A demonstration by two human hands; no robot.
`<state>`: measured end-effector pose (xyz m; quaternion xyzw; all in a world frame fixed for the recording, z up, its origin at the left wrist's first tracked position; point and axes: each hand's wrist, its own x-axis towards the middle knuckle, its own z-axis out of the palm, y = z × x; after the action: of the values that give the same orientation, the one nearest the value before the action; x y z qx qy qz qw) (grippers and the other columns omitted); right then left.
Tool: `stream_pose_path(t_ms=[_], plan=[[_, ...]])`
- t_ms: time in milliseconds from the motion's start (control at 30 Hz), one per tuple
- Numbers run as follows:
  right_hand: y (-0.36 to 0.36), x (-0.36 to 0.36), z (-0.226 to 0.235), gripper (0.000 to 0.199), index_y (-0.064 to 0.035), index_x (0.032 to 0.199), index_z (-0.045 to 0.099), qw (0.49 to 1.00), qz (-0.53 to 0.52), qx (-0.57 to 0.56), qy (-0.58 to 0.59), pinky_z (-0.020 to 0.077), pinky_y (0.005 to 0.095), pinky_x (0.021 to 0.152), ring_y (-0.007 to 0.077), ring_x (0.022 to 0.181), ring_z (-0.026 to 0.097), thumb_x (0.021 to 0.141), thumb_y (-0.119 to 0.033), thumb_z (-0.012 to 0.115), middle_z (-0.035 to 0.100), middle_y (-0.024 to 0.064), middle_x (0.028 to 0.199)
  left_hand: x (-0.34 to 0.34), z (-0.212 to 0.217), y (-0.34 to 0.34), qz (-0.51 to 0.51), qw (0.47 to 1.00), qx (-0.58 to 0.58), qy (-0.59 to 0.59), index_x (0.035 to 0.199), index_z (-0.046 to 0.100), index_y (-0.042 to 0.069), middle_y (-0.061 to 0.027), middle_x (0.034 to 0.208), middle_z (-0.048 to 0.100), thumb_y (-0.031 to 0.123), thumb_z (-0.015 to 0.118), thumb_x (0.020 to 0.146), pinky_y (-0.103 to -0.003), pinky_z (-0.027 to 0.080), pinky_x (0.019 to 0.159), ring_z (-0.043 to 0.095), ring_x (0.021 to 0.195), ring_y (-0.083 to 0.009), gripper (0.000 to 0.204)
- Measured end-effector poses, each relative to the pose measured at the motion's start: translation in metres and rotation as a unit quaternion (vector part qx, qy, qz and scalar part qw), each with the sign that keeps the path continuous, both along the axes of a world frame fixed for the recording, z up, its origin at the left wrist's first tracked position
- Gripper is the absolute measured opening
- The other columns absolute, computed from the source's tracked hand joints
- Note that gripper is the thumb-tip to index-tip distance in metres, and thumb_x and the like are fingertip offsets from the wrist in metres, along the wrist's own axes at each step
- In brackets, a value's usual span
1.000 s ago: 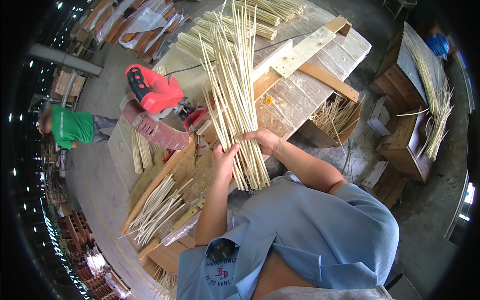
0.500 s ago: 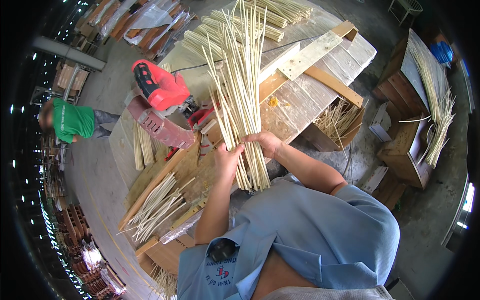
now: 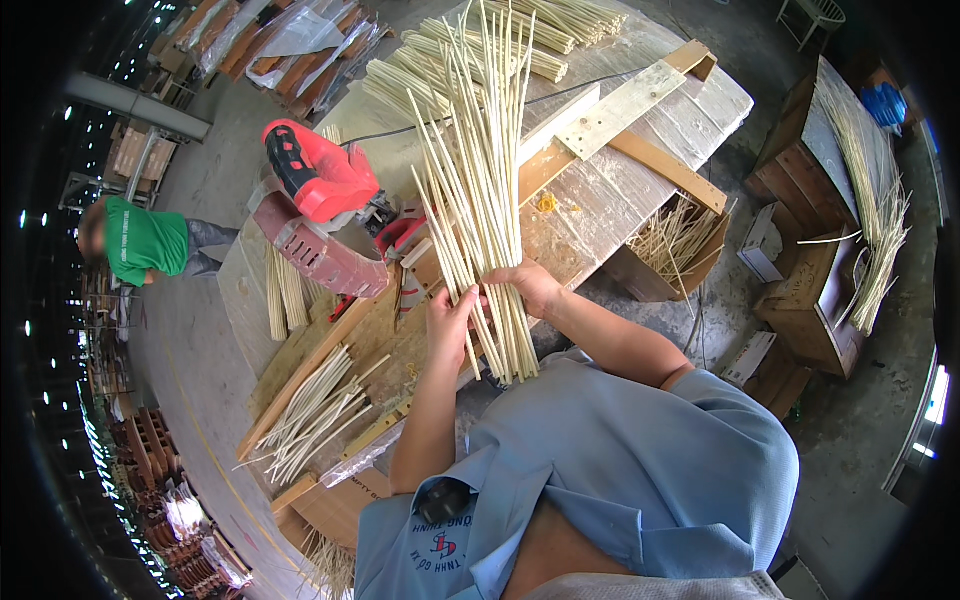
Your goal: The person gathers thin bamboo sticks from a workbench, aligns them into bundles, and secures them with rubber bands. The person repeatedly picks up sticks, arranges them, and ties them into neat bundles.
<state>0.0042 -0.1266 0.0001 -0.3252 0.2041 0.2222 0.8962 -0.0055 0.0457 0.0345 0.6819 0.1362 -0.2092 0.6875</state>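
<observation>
A loose bundle of long pale rattan sticks (image 3: 488, 190) stands upright in front of me, fanning out toward the top. Around its lower right side my right hand (image 3: 531, 288) is closed, thumb across the front. My left hand (image 3: 452, 318) grips the bundle's left edge lower down, its fingers partly hidden behind the sticks. Just left of the bundle is a red power saw (image 3: 320, 180) with a dusty curved guard (image 3: 315, 240). Short cut sticks (image 3: 315, 415) lie in a pile on the worktable, left of my left forearm.
More stick bundles (image 3: 430, 70) lie at the table's far end. Wooden boards (image 3: 620, 110) form a fence on the worktable (image 3: 690, 125). A carton of offcuts (image 3: 675, 245) stands right of it, another carton (image 3: 340, 505) near left. A person in green (image 3: 147, 240) stands far left.
The left-hand sticks have drawn in closer to the rest of the bundle. My left hand has shifted slightly, and its fingers have moved on the sticks. My right hand stays in place.
</observation>
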Motion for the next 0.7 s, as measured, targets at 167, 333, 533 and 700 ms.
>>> stream_pose_path(t_ms=[167,333,533,700], plan=[[0.001,0.001,-0.003,0.045,0.005,0.128,0.057,1.0,0.001,-0.008,-0.014,0.0648,0.0453,0.074,0.0289,0.082,0.073,0.084,0.003,0.068,0.07,0.0193,0.106,-0.001,-0.001,0.004,0.019,0.999,-0.042,0.005,0.112,0.063,0.0,-0.0101,0.091,0.072,0.02,0.064,0.101,-0.033,0.061,0.064,0.069,0.072,-0.0173,0.022],[0.0,0.001,0.001,0.048,0.0038,0.13,0.056,1.0,0.019,-0.016,0.009,0.0652,0.0476,0.073,0.0305,0.086,0.073,0.084,0.004,0.069,0.069,0.0205,0.11,-0.002,-0.007,0.009,0.006,0.999,-0.042,0.009,0.112,0.064,0.0,-0.0111,0.094,0.071,0.019,0.063,0.101,-0.034,0.06,0.065,0.069,0.075,-0.0173,0.022],[0.001,0.001,0.006,0.054,0.0011,0.134,0.053,1.0,0.008,-0.027,0.006,0.0624,0.0492,0.085,0.0318,0.098,0.071,0.083,0.002,0.071,0.067,0.0193,0.118,0.0,-0.008,0.009,0.008,1.0,0.001,0.002,0.112,0.065,-0.002,-0.0085,0.099,0.071,0.014,0.067,0.099,-0.03,0.057,0.072,0.068,0.081,-0.014,0.021],[-0.004,0.0,0.004,0.056,0.0023,0.134,0.054,0.999,0.037,-0.001,-0.012,0.057,0.0465,0.098,0.0311,0.106,0.069,0.082,-0.001,0.073,0.067,0.0191,0.12,0.001,-0.01,0.003,0.014,0.999,0.006,-0.038,0.111,0.067,-0.003,-0.0077,0.097,0.072,0.013,0.071,0.096,-0.027,0.054,0.071,0.067,0.078,-0.0112,0.022]])
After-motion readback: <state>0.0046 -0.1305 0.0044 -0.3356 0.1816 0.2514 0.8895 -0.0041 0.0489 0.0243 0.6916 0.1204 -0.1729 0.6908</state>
